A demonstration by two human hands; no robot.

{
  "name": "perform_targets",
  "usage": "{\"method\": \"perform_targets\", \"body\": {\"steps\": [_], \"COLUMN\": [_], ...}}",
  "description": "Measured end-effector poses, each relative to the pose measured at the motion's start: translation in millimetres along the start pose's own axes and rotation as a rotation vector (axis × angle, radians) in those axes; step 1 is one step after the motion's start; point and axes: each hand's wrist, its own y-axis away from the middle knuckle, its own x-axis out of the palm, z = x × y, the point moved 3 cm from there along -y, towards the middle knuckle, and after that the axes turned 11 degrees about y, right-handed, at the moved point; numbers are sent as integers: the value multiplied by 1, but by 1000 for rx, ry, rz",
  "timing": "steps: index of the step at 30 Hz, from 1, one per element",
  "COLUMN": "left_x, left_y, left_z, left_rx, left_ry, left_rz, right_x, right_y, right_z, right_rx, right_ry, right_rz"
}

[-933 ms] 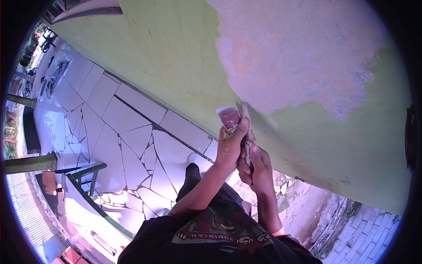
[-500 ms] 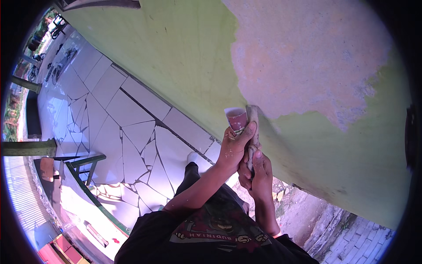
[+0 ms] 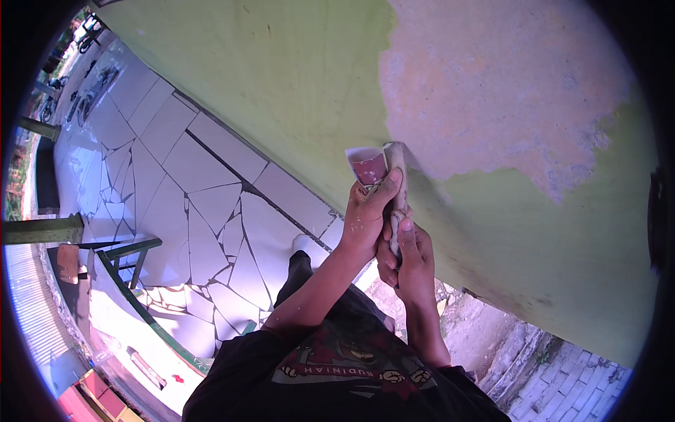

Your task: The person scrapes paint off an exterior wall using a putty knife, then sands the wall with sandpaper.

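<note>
Both my hands are wrapped round a long, pale, dust-coated bar (image 3: 399, 155), whose exact kind I cannot make out. My left hand (image 3: 369, 214) grips its upper part, thumb lying along it. Below, my right hand (image 3: 410, 257) closes round the lower end, thumb pointing up. A curled sheet (image 3: 368, 169), reddish-brown with a pale inner face, sticks up from my left hand beside the bar. The bar's upper end is at the green wall (image 3: 302, 91), just below a large bare patch (image 3: 492, 84) with ragged paint edges; whether it touches is unclear.
Pale broken-tile floor (image 3: 151, 183) runs along the wall at the left. A green-framed bench (image 3: 133, 246) stands at the left, near a post (image 3: 46, 229). Rough ground (image 3: 485, 330) and whitish paving (image 3: 569, 387) lie at lower right. My foot (image 3: 301, 243) is close to the wall.
My hands, with the bar and curled sheet, have shifted up and slightly left in the picture. The view has moved a little too. Both grips look the same.
</note>
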Motion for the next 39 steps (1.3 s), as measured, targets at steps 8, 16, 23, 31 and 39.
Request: {"method": "perform_targets", "body": {"steps": [8,16,23,31,39], "left_x": [-5,-12,-9,-14,-5], "left_y": [-4,-10,-6,-19,-21], "left_z": [-13,-29,-39,-39,-57], "left_rx": [67,21,-28,10,35], "left_ry": [-126,-120,-133,-172,-255], "left_rz": [-48,-11,-14,-54,-85], "right_x": [6,19,23,33,42], "right_y": [-1,-12,-5,-17,-24], "right_z": [-8,-6,-13,-10,-7], "right_rx": [9,-32,-13,-47,-64], "right_ry": [42,-19,-96,-120,-211], "right_rz": [-19,-8,-66,-66,-36]}}
